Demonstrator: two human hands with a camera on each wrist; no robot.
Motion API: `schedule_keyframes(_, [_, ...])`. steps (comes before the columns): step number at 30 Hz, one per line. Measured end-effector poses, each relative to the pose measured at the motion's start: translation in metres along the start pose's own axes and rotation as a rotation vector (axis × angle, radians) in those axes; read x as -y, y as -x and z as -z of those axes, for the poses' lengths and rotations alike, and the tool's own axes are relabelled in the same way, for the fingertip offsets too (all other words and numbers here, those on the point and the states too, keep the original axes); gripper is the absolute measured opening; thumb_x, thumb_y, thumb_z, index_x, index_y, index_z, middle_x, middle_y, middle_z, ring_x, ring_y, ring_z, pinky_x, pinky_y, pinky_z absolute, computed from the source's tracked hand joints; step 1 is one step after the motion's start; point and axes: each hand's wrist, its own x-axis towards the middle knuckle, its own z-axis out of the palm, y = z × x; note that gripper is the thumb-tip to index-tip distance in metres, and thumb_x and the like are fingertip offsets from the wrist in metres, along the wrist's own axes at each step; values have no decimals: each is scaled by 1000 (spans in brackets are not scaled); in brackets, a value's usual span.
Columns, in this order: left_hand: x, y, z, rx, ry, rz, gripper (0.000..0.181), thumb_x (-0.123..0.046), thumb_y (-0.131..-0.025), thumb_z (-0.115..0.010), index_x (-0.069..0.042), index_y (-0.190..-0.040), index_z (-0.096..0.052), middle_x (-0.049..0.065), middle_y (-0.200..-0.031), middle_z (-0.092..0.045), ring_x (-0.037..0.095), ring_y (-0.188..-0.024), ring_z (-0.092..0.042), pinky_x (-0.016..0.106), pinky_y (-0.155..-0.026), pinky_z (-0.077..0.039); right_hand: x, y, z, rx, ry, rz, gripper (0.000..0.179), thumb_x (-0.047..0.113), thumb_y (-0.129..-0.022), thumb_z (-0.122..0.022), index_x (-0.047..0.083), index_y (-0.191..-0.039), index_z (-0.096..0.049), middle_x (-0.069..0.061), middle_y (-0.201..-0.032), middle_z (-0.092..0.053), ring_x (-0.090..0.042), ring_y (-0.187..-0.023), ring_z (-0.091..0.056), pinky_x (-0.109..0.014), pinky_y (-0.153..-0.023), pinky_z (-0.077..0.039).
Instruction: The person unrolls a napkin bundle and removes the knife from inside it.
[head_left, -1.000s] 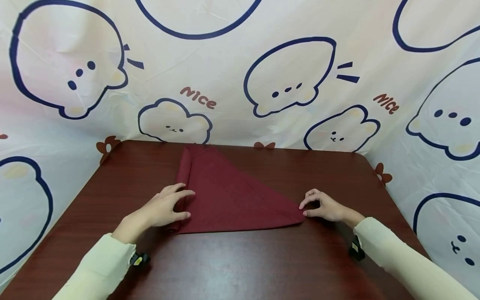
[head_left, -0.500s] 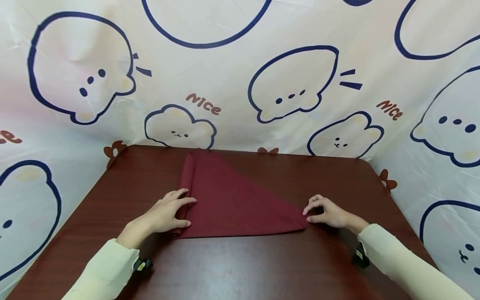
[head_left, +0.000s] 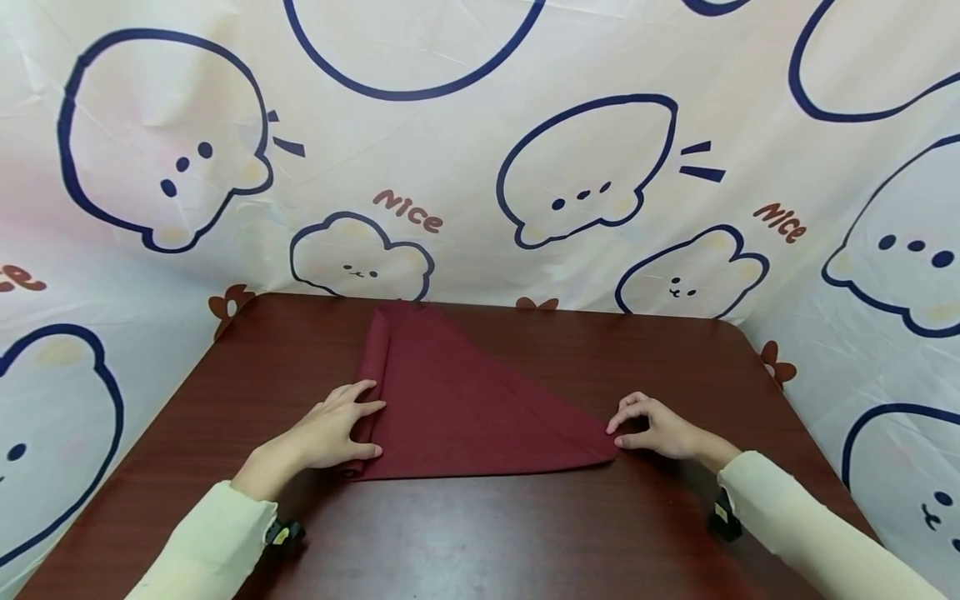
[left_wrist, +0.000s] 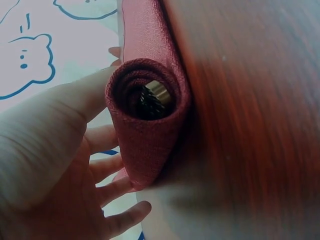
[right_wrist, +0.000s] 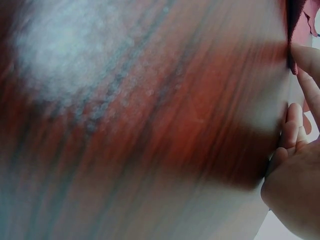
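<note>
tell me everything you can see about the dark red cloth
The dark red cloth looks matte and woven. It lies on the brown table, its left side wound into a roll, the rest flat, tapering to a corner at the right. The roll's near end shows layered turns around a dark object with a gold-coloured part. The left hand rests on the roll; the right hand is at the right corner, whether pinching is unclear.

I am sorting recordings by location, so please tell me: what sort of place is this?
Probably an indoor workspace arranged for recording: a wood-grain table, cartoon-printed sheeting behind it and at both sides, and small wrist-worn devices.
</note>
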Motion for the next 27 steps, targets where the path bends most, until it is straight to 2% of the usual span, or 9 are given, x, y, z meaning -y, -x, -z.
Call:
schedule_keyframes(12, [3, 4, 8, 10, 59, 35, 72, -28, -76, -87, 1, -136, -61, 28, -155, -38, 52, -142, -32, 69, -108, -37, -2, 1, -1, 0, 6, -5, 10, 19, -88, -79, 17, -98, -78, -6, -113, -52, -5, -107, -42, -28, -95, -39])
schedule_keyframes(18, [10, 9, 11, 15, 76, 51, 75, -28, -73, -89, -1, -136, -61, 29, -154, -38, 54, -140, -32, 68, -106, -38, -2, 1, -2, 5, -1, 8, 10, 19, -88, -79, 16, -97, -78, -6, -111, -52, -3, -105, -43, -27, -93, -40])
schedule_keyframes(27, [26, 15, 18, 31, 119, 61, 76, -27, -75, -88, -1, -140, -58, 31, -154, -38, 57, -138, -30, 72, -104, -36, -4, -1, -1, -5, 0, 7, 10, 18, -87, -79, 16, -97, -78, -6, -111, -52, -4, -105, -43, -27, -94, -39])
